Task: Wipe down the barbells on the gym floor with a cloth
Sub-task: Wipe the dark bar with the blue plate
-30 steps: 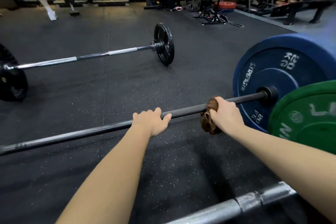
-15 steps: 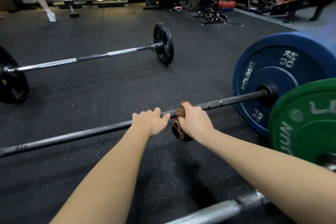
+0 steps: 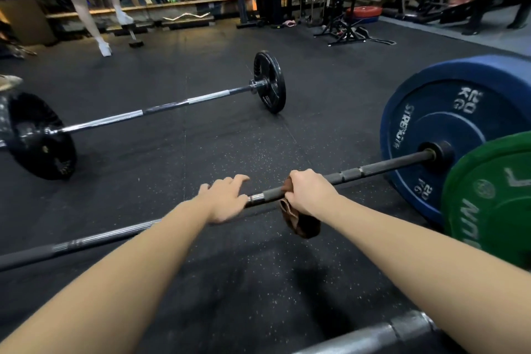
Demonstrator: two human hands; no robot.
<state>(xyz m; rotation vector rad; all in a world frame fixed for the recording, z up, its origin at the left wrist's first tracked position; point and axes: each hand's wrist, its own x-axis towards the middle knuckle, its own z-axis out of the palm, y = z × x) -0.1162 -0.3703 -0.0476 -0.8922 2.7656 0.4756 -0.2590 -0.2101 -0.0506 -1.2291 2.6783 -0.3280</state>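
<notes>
At the bottom edge lies a thick silver bar (image 3: 370,338), partly crossed by the right forearm, and a green plate (image 3: 494,204) stands at the right edge just above it. Both bare forearms reach forward over the speckled black rubber floor (image 3: 235,282) to the dark barbell (image 3: 379,170), which lies on the floor and runs from the lower left up to the right. The left hand (image 3: 227,202) lies over the shaft with its fingers stretched forward and loose, not wrapped round it; it is somewhat blurred. Just to its right, the right hand (image 3: 311,195) is curled over the shaft and grips a brown cloth (image 3: 300,223) against it, with a fold of the cloth hanging below the bar. A short bare stretch of shaft shows between the two hands. Further right the shaft enters a large blue plate (image 3: 431,112) marked 20 KG. Beyond, well apart, a second barbell (image 3: 172,107) with a chrome shaft lies on the floor, a black plate (image 3: 270,82) at its right end and another black plate (image 3: 43,141) at its left. At the back stand a person's bare legs (image 3: 86,6), a pale curl bar (image 3: 186,17), a red plate (image 3: 363,11) and dark racks.
</notes>
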